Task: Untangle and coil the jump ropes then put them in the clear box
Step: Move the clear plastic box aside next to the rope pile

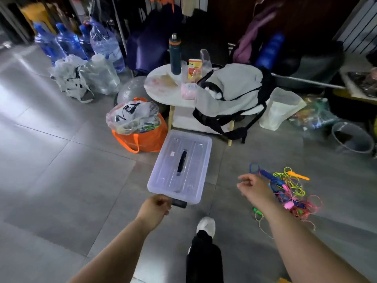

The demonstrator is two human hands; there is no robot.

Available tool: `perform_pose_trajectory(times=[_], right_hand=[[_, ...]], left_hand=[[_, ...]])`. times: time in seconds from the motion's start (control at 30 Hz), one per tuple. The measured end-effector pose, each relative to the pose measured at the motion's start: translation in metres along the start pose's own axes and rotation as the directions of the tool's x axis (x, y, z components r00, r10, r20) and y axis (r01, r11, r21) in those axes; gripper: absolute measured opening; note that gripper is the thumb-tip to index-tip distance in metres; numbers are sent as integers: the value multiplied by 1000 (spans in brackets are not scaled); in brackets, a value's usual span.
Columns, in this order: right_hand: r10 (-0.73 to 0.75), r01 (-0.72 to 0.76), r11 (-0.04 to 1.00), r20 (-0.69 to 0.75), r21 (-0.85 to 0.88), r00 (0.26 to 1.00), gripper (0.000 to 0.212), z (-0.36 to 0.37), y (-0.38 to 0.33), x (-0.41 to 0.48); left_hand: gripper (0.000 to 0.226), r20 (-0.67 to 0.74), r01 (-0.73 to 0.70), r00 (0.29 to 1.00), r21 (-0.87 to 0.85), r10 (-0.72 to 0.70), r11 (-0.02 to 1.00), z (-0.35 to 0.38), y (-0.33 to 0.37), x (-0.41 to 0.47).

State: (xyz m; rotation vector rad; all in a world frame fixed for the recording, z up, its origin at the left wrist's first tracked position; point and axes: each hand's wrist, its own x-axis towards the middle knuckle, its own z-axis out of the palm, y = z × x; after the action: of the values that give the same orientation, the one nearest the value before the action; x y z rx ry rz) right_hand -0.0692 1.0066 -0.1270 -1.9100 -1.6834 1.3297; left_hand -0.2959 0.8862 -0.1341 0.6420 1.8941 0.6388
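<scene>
The clear box (180, 164), lid on with a black handle on top, is in the middle of the view over the tiled floor. My left hand (156, 207) grips its near end beside a black latch (179, 203). A tangle of jump ropes (290, 190) in yellow, pink, blue and green, with an orange handle (299, 176), lies on the floor to the right of the box. My right hand (254, 188) hovers just left of the tangle with its fingers loosely curled, holding nothing.
A small white table (163, 94) with a grey backpack (234, 88), bottle and cartons stands behind the box. An orange bag (142, 139) sits to the box's left, water jugs (71, 43) at the back left, a bucket (353, 137) at right. My foot (206, 225) is below the box.
</scene>
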Motion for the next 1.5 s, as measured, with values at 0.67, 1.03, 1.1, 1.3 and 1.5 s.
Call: perform_pose_trajectory(times=[0.67,1.03,1.1,1.3,1.5], right_hand=[[353,-376,924,224,69,909,78,195,107,392],[375,-408,908,251,95,892,78,233,124,423],[344,-374,921,222,111,912,76,230,125,423],[390,-420,892,185,168,902,72,184,117,383],[452,-471,841,133,267,882,68,90,77,302]], left_hand=[[75,-345,397,890,268,-297,878,44,-79,410],[73,-133,365,927,99,-351,926,16,-111,467],[79,-97,379,924,88,-370,921,12,-112,467],[91,-27,350,937,9,-349,937,13,-83,413],[88,106,289,954,-83,-280,954,19,-10,329]])
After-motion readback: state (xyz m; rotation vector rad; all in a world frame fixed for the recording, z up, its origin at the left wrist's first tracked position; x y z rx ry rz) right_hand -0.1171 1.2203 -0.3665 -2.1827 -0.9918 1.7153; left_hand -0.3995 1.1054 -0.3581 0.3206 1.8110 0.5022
